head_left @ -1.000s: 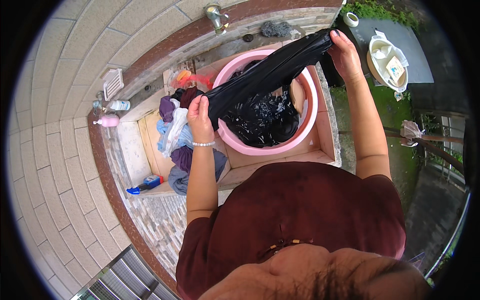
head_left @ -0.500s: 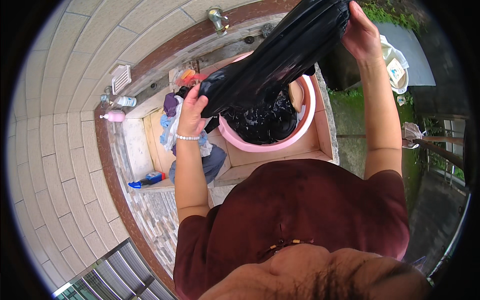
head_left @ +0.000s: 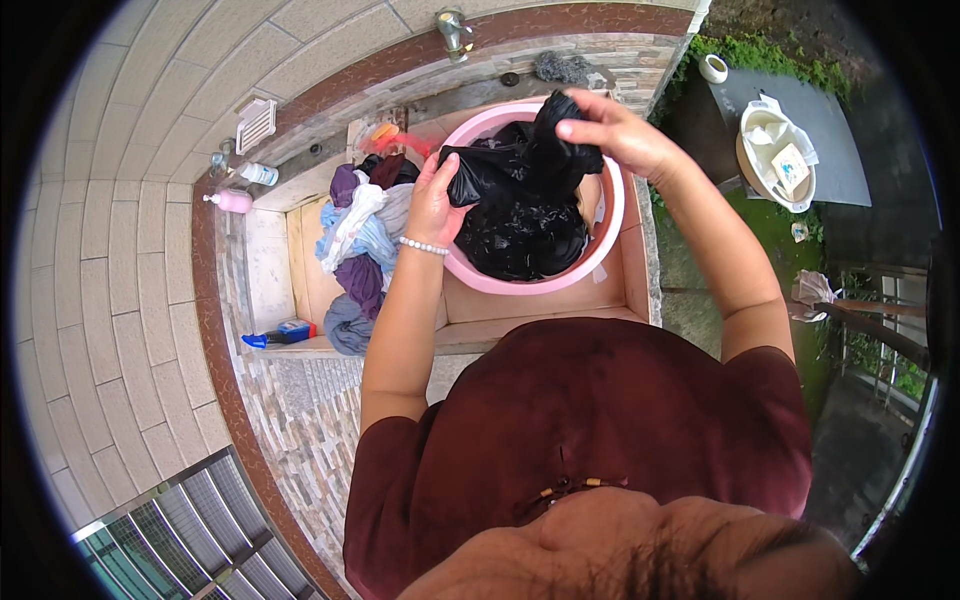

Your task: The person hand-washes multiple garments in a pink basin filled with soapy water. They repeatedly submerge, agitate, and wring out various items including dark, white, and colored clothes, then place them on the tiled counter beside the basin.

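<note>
A black wet-looking garment (head_left: 562,148) is bunched between my hands over a round pink basin (head_left: 614,212). My left hand (head_left: 437,208) pinches it at the basin's left side, thumb pointing up. My right hand (head_left: 630,138) grips its raised, gathered end at the far right, fingers curled over the top. Below lies a mass of black wet clothing (head_left: 520,240) filling much of the basin. Where the held garment ends and the soaked pile begins, I cannot tell. A tan object (head_left: 592,196) shows partly at the basin's right inner wall.
The basin sits in a tiled sink (head_left: 636,265). Left of it lies a heap of clothes (head_left: 362,240), with a blue-handled brush (head_left: 282,333) on the edge. A tap (head_left: 453,35), soap rack (head_left: 256,125) and pink bottle (head_left: 231,201) line the wall. A white tub (head_left: 748,165) stands right.
Both hands have come down toward the basin. The black garment, stretched out diagonally before, is now bunched and lower. My hands are closer together, and the clothes heap shows more.
</note>
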`<state>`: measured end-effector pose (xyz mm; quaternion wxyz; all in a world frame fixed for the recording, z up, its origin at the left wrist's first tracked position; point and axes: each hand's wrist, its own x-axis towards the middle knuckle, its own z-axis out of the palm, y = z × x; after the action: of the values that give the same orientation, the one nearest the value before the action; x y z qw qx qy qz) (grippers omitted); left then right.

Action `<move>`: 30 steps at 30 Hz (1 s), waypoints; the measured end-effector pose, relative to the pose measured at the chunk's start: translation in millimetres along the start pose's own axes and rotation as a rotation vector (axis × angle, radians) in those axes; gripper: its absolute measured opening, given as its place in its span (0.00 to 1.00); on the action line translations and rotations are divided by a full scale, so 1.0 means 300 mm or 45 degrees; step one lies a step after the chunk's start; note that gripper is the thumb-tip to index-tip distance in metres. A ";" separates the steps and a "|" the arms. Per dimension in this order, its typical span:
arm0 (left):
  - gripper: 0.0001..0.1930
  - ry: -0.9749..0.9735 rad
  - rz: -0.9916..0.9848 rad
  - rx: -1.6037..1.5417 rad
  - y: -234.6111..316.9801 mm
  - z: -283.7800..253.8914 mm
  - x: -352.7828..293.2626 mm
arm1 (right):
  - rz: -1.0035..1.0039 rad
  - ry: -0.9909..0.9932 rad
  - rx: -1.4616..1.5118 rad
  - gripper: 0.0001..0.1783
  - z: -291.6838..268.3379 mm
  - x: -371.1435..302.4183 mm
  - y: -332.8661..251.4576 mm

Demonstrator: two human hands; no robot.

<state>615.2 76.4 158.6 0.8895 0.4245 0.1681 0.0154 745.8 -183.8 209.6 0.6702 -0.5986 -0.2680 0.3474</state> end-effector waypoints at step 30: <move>0.08 0.176 0.201 0.284 0.007 -0.035 -0.092 | 0.036 0.216 0.177 0.05 -0.062 0.075 0.235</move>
<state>586.0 81.0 162.0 0.8193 0.5304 0.1957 0.0957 763.8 -174.6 135.9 0.7253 -0.5817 -0.1771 0.3227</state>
